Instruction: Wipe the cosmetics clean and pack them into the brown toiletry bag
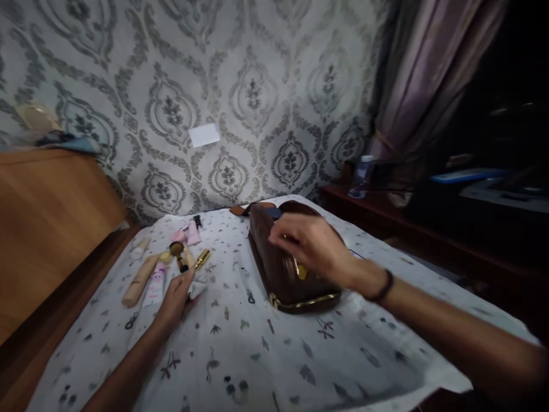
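Observation:
A dark brown leather bag point(270, 252) with gold zips sits on the patterned white sheet, its top partly unzipped. Over its opening is my right hand point(315, 243), fingers curled together; whether they hold anything is hidden. To the left, my left hand point(174, 297) is closed beside a whitish crumpled thing point(198, 286) that I cannot name. A gold lipstick tube point(202, 258) is just beyond its fingertips; I cannot tell if they touch it. Near this hand lie a pink-and-white tube point(155, 284), a long beige tube point(140, 280) and a round dark-topped item point(176, 248).
A small white tube point(139, 249) and a pink tube point(194, 232) lie farther back on the sheet point(240, 355). A wooden headboard point(51, 217) rises at left. At right, a clear bottle point(361, 176) stands on a dark ledge. Patterned wallpaper point(253, 91) covers the wall.

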